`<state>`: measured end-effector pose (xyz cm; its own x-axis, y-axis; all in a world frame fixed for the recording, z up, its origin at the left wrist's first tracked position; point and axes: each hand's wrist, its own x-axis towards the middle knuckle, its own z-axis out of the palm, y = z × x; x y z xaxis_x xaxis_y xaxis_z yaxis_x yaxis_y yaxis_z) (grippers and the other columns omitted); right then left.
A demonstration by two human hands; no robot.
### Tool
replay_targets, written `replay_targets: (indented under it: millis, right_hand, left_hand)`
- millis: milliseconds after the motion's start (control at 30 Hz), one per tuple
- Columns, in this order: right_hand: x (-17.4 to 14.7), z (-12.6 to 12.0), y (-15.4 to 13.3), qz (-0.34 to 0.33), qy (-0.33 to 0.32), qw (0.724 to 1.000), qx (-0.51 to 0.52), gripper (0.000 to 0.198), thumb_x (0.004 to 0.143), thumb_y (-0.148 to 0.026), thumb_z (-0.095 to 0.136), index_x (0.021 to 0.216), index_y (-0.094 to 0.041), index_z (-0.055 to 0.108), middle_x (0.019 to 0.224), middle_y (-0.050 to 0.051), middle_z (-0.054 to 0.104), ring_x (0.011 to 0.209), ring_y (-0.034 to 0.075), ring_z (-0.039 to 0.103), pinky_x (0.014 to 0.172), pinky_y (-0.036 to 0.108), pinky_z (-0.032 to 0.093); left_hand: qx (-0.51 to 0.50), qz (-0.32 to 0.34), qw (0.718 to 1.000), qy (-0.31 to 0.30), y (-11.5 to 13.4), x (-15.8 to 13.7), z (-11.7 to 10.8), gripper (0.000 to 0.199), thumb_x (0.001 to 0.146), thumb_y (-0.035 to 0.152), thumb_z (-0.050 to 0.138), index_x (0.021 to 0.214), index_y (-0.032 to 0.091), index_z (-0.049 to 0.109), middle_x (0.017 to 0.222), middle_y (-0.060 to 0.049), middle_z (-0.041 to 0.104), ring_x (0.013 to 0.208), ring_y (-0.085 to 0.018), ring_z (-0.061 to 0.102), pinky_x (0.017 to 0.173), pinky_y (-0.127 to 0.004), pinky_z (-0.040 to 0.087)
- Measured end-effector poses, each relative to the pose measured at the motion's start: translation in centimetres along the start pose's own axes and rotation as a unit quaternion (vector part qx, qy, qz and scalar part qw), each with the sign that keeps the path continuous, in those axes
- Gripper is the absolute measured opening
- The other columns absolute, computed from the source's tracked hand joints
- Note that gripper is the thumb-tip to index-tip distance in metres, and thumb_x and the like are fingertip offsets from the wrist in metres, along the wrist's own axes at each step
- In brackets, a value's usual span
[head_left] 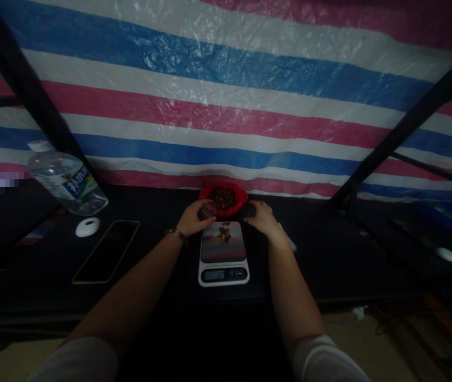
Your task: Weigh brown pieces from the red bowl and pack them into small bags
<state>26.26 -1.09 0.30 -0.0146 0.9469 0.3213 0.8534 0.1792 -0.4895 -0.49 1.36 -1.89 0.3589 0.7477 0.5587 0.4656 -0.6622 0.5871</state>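
A small clear round container (209,211) sits in the curled fingers of my left hand (192,218), at the near left edge of the red bag. My right hand (263,217) is curled on the other side, its fingers around something small and dark that I cannot make out. Between and just below my hands lies a white digital kitchen scale (223,255) with a lit display. A little heap of brown, shell-like pieces (224,234) rests on its plate. Behind the scale, the open red plastic bag (242,197) holds many small dark brown pieces (222,198).
On the black table (162,265), a phone (106,252), a white earbud case (88,227) and a large clear bottle (67,178) lie or stand at left. A white object (288,237) is partly behind my right wrist. Striped sheeting (218,122) and dark metal bars (401,132) border the table.
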Motion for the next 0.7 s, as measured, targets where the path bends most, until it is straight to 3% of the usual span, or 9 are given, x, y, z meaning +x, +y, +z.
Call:
replay_targets:
  millis: [67, 200, 300, 467, 567, 700]
  right_hand:
    - [-0.3, -0.2, -1.8, -0.095, 0.004, 0.994, 0.059, 0.033, 0.077, -0.026, 0.064, 0.108, -0.019, 0.062, 0.11, 0.009, 0.063, 0.105, 0.021, 0.056, 0.093, 0.038, 0.042]
    - [-1.2, 0.8, -5.1, -0.192, -0.129, 0.969, 0.083, 0.023, 0.085, -0.023, 0.055, 0.104, -0.018, 0.066, 0.103, 0.008, 0.067, 0.098, 0.018, 0.06, 0.089, 0.031, 0.042]
    - [-1.6, 1.5, -6.2, -0.219, -0.199, 0.953, 0.062, 0.023, 0.083, -0.028, 0.06, 0.101, -0.016, 0.068, 0.099, 0.009, 0.068, 0.094, 0.02, 0.061, 0.086, 0.031, 0.042]
    - [-2.0, 1.3, -6.4, -0.265, -0.236, 0.934, 0.037, 0.029, 0.072, -0.037, 0.073, 0.091, -0.016, 0.069, 0.095, 0.008, 0.065, 0.092, 0.021, 0.058, 0.083, 0.031, 0.041]
    - [-2.1, 1.1, -6.4, -0.262, -0.247, 0.932, 0.027, 0.029, 0.067, -0.029, 0.077, 0.091, -0.016, 0.069, 0.097, 0.007, 0.063, 0.093, 0.02, 0.057, 0.082, 0.03, 0.04]
    - [-2.3, 1.1, -6.7, -0.263, -0.246, 0.932, 0.037, 0.017, 0.075, -0.017, 0.069, 0.091, -0.016, 0.07, 0.093, 0.007, 0.062, 0.089, 0.017, 0.056, 0.081, 0.028, 0.041]
  left_hand:
    - [0.003, -0.003, 1.0, 0.007, -0.4, 0.0, 0.0, 0.051, 0.074, 0.039, 0.064, 0.118, 0.015, 0.056, 0.113, -0.01, 0.063, 0.102, -0.025, 0.06, 0.09, -0.039, 0.048]
    - [-0.001, 0.004, 1.0, 0.008, -0.9, 0.0, 0.1, 0.048, 0.076, 0.039, 0.063, 0.117, 0.014, 0.057, 0.11, -0.011, 0.065, 0.101, -0.025, 0.061, 0.09, -0.039, 0.048]
    - [-0.008, 0.009, 1.0, 0.001, -0.9, 0.0, 0.1, 0.047, 0.076, 0.038, 0.063, 0.116, 0.015, 0.057, 0.108, -0.01, 0.065, 0.1, -0.025, 0.061, 0.09, -0.038, 0.048]
    - [-0.017, 0.003, 1.0, -0.004, -0.9, 0.0, 0.2, 0.047, 0.076, 0.037, 0.063, 0.117, 0.015, 0.057, 0.105, -0.009, 0.067, 0.099, -0.024, 0.062, 0.089, -0.039, 0.048]
    - [-0.018, 0.004, 1.0, -0.005, -1.0, -0.1, 0.1, 0.047, 0.076, 0.036, 0.064, 0.116, 0.014, 0.057, 0.105, -0.01, 0.067, 0.1, -0.025, 0.062, 0.089, -0.038, 0.048]
    - [-0.023, 0.014, 1.0, -0.012, -1.0, -0.1, 0.1, 0.046, 0.075, 0.036, 0.065, 0.115, 0.015, 0.058, 0.105, -0.01, 0.067, 0.1, -0.025, 0.062, 0.089, -0.039, 0.048]
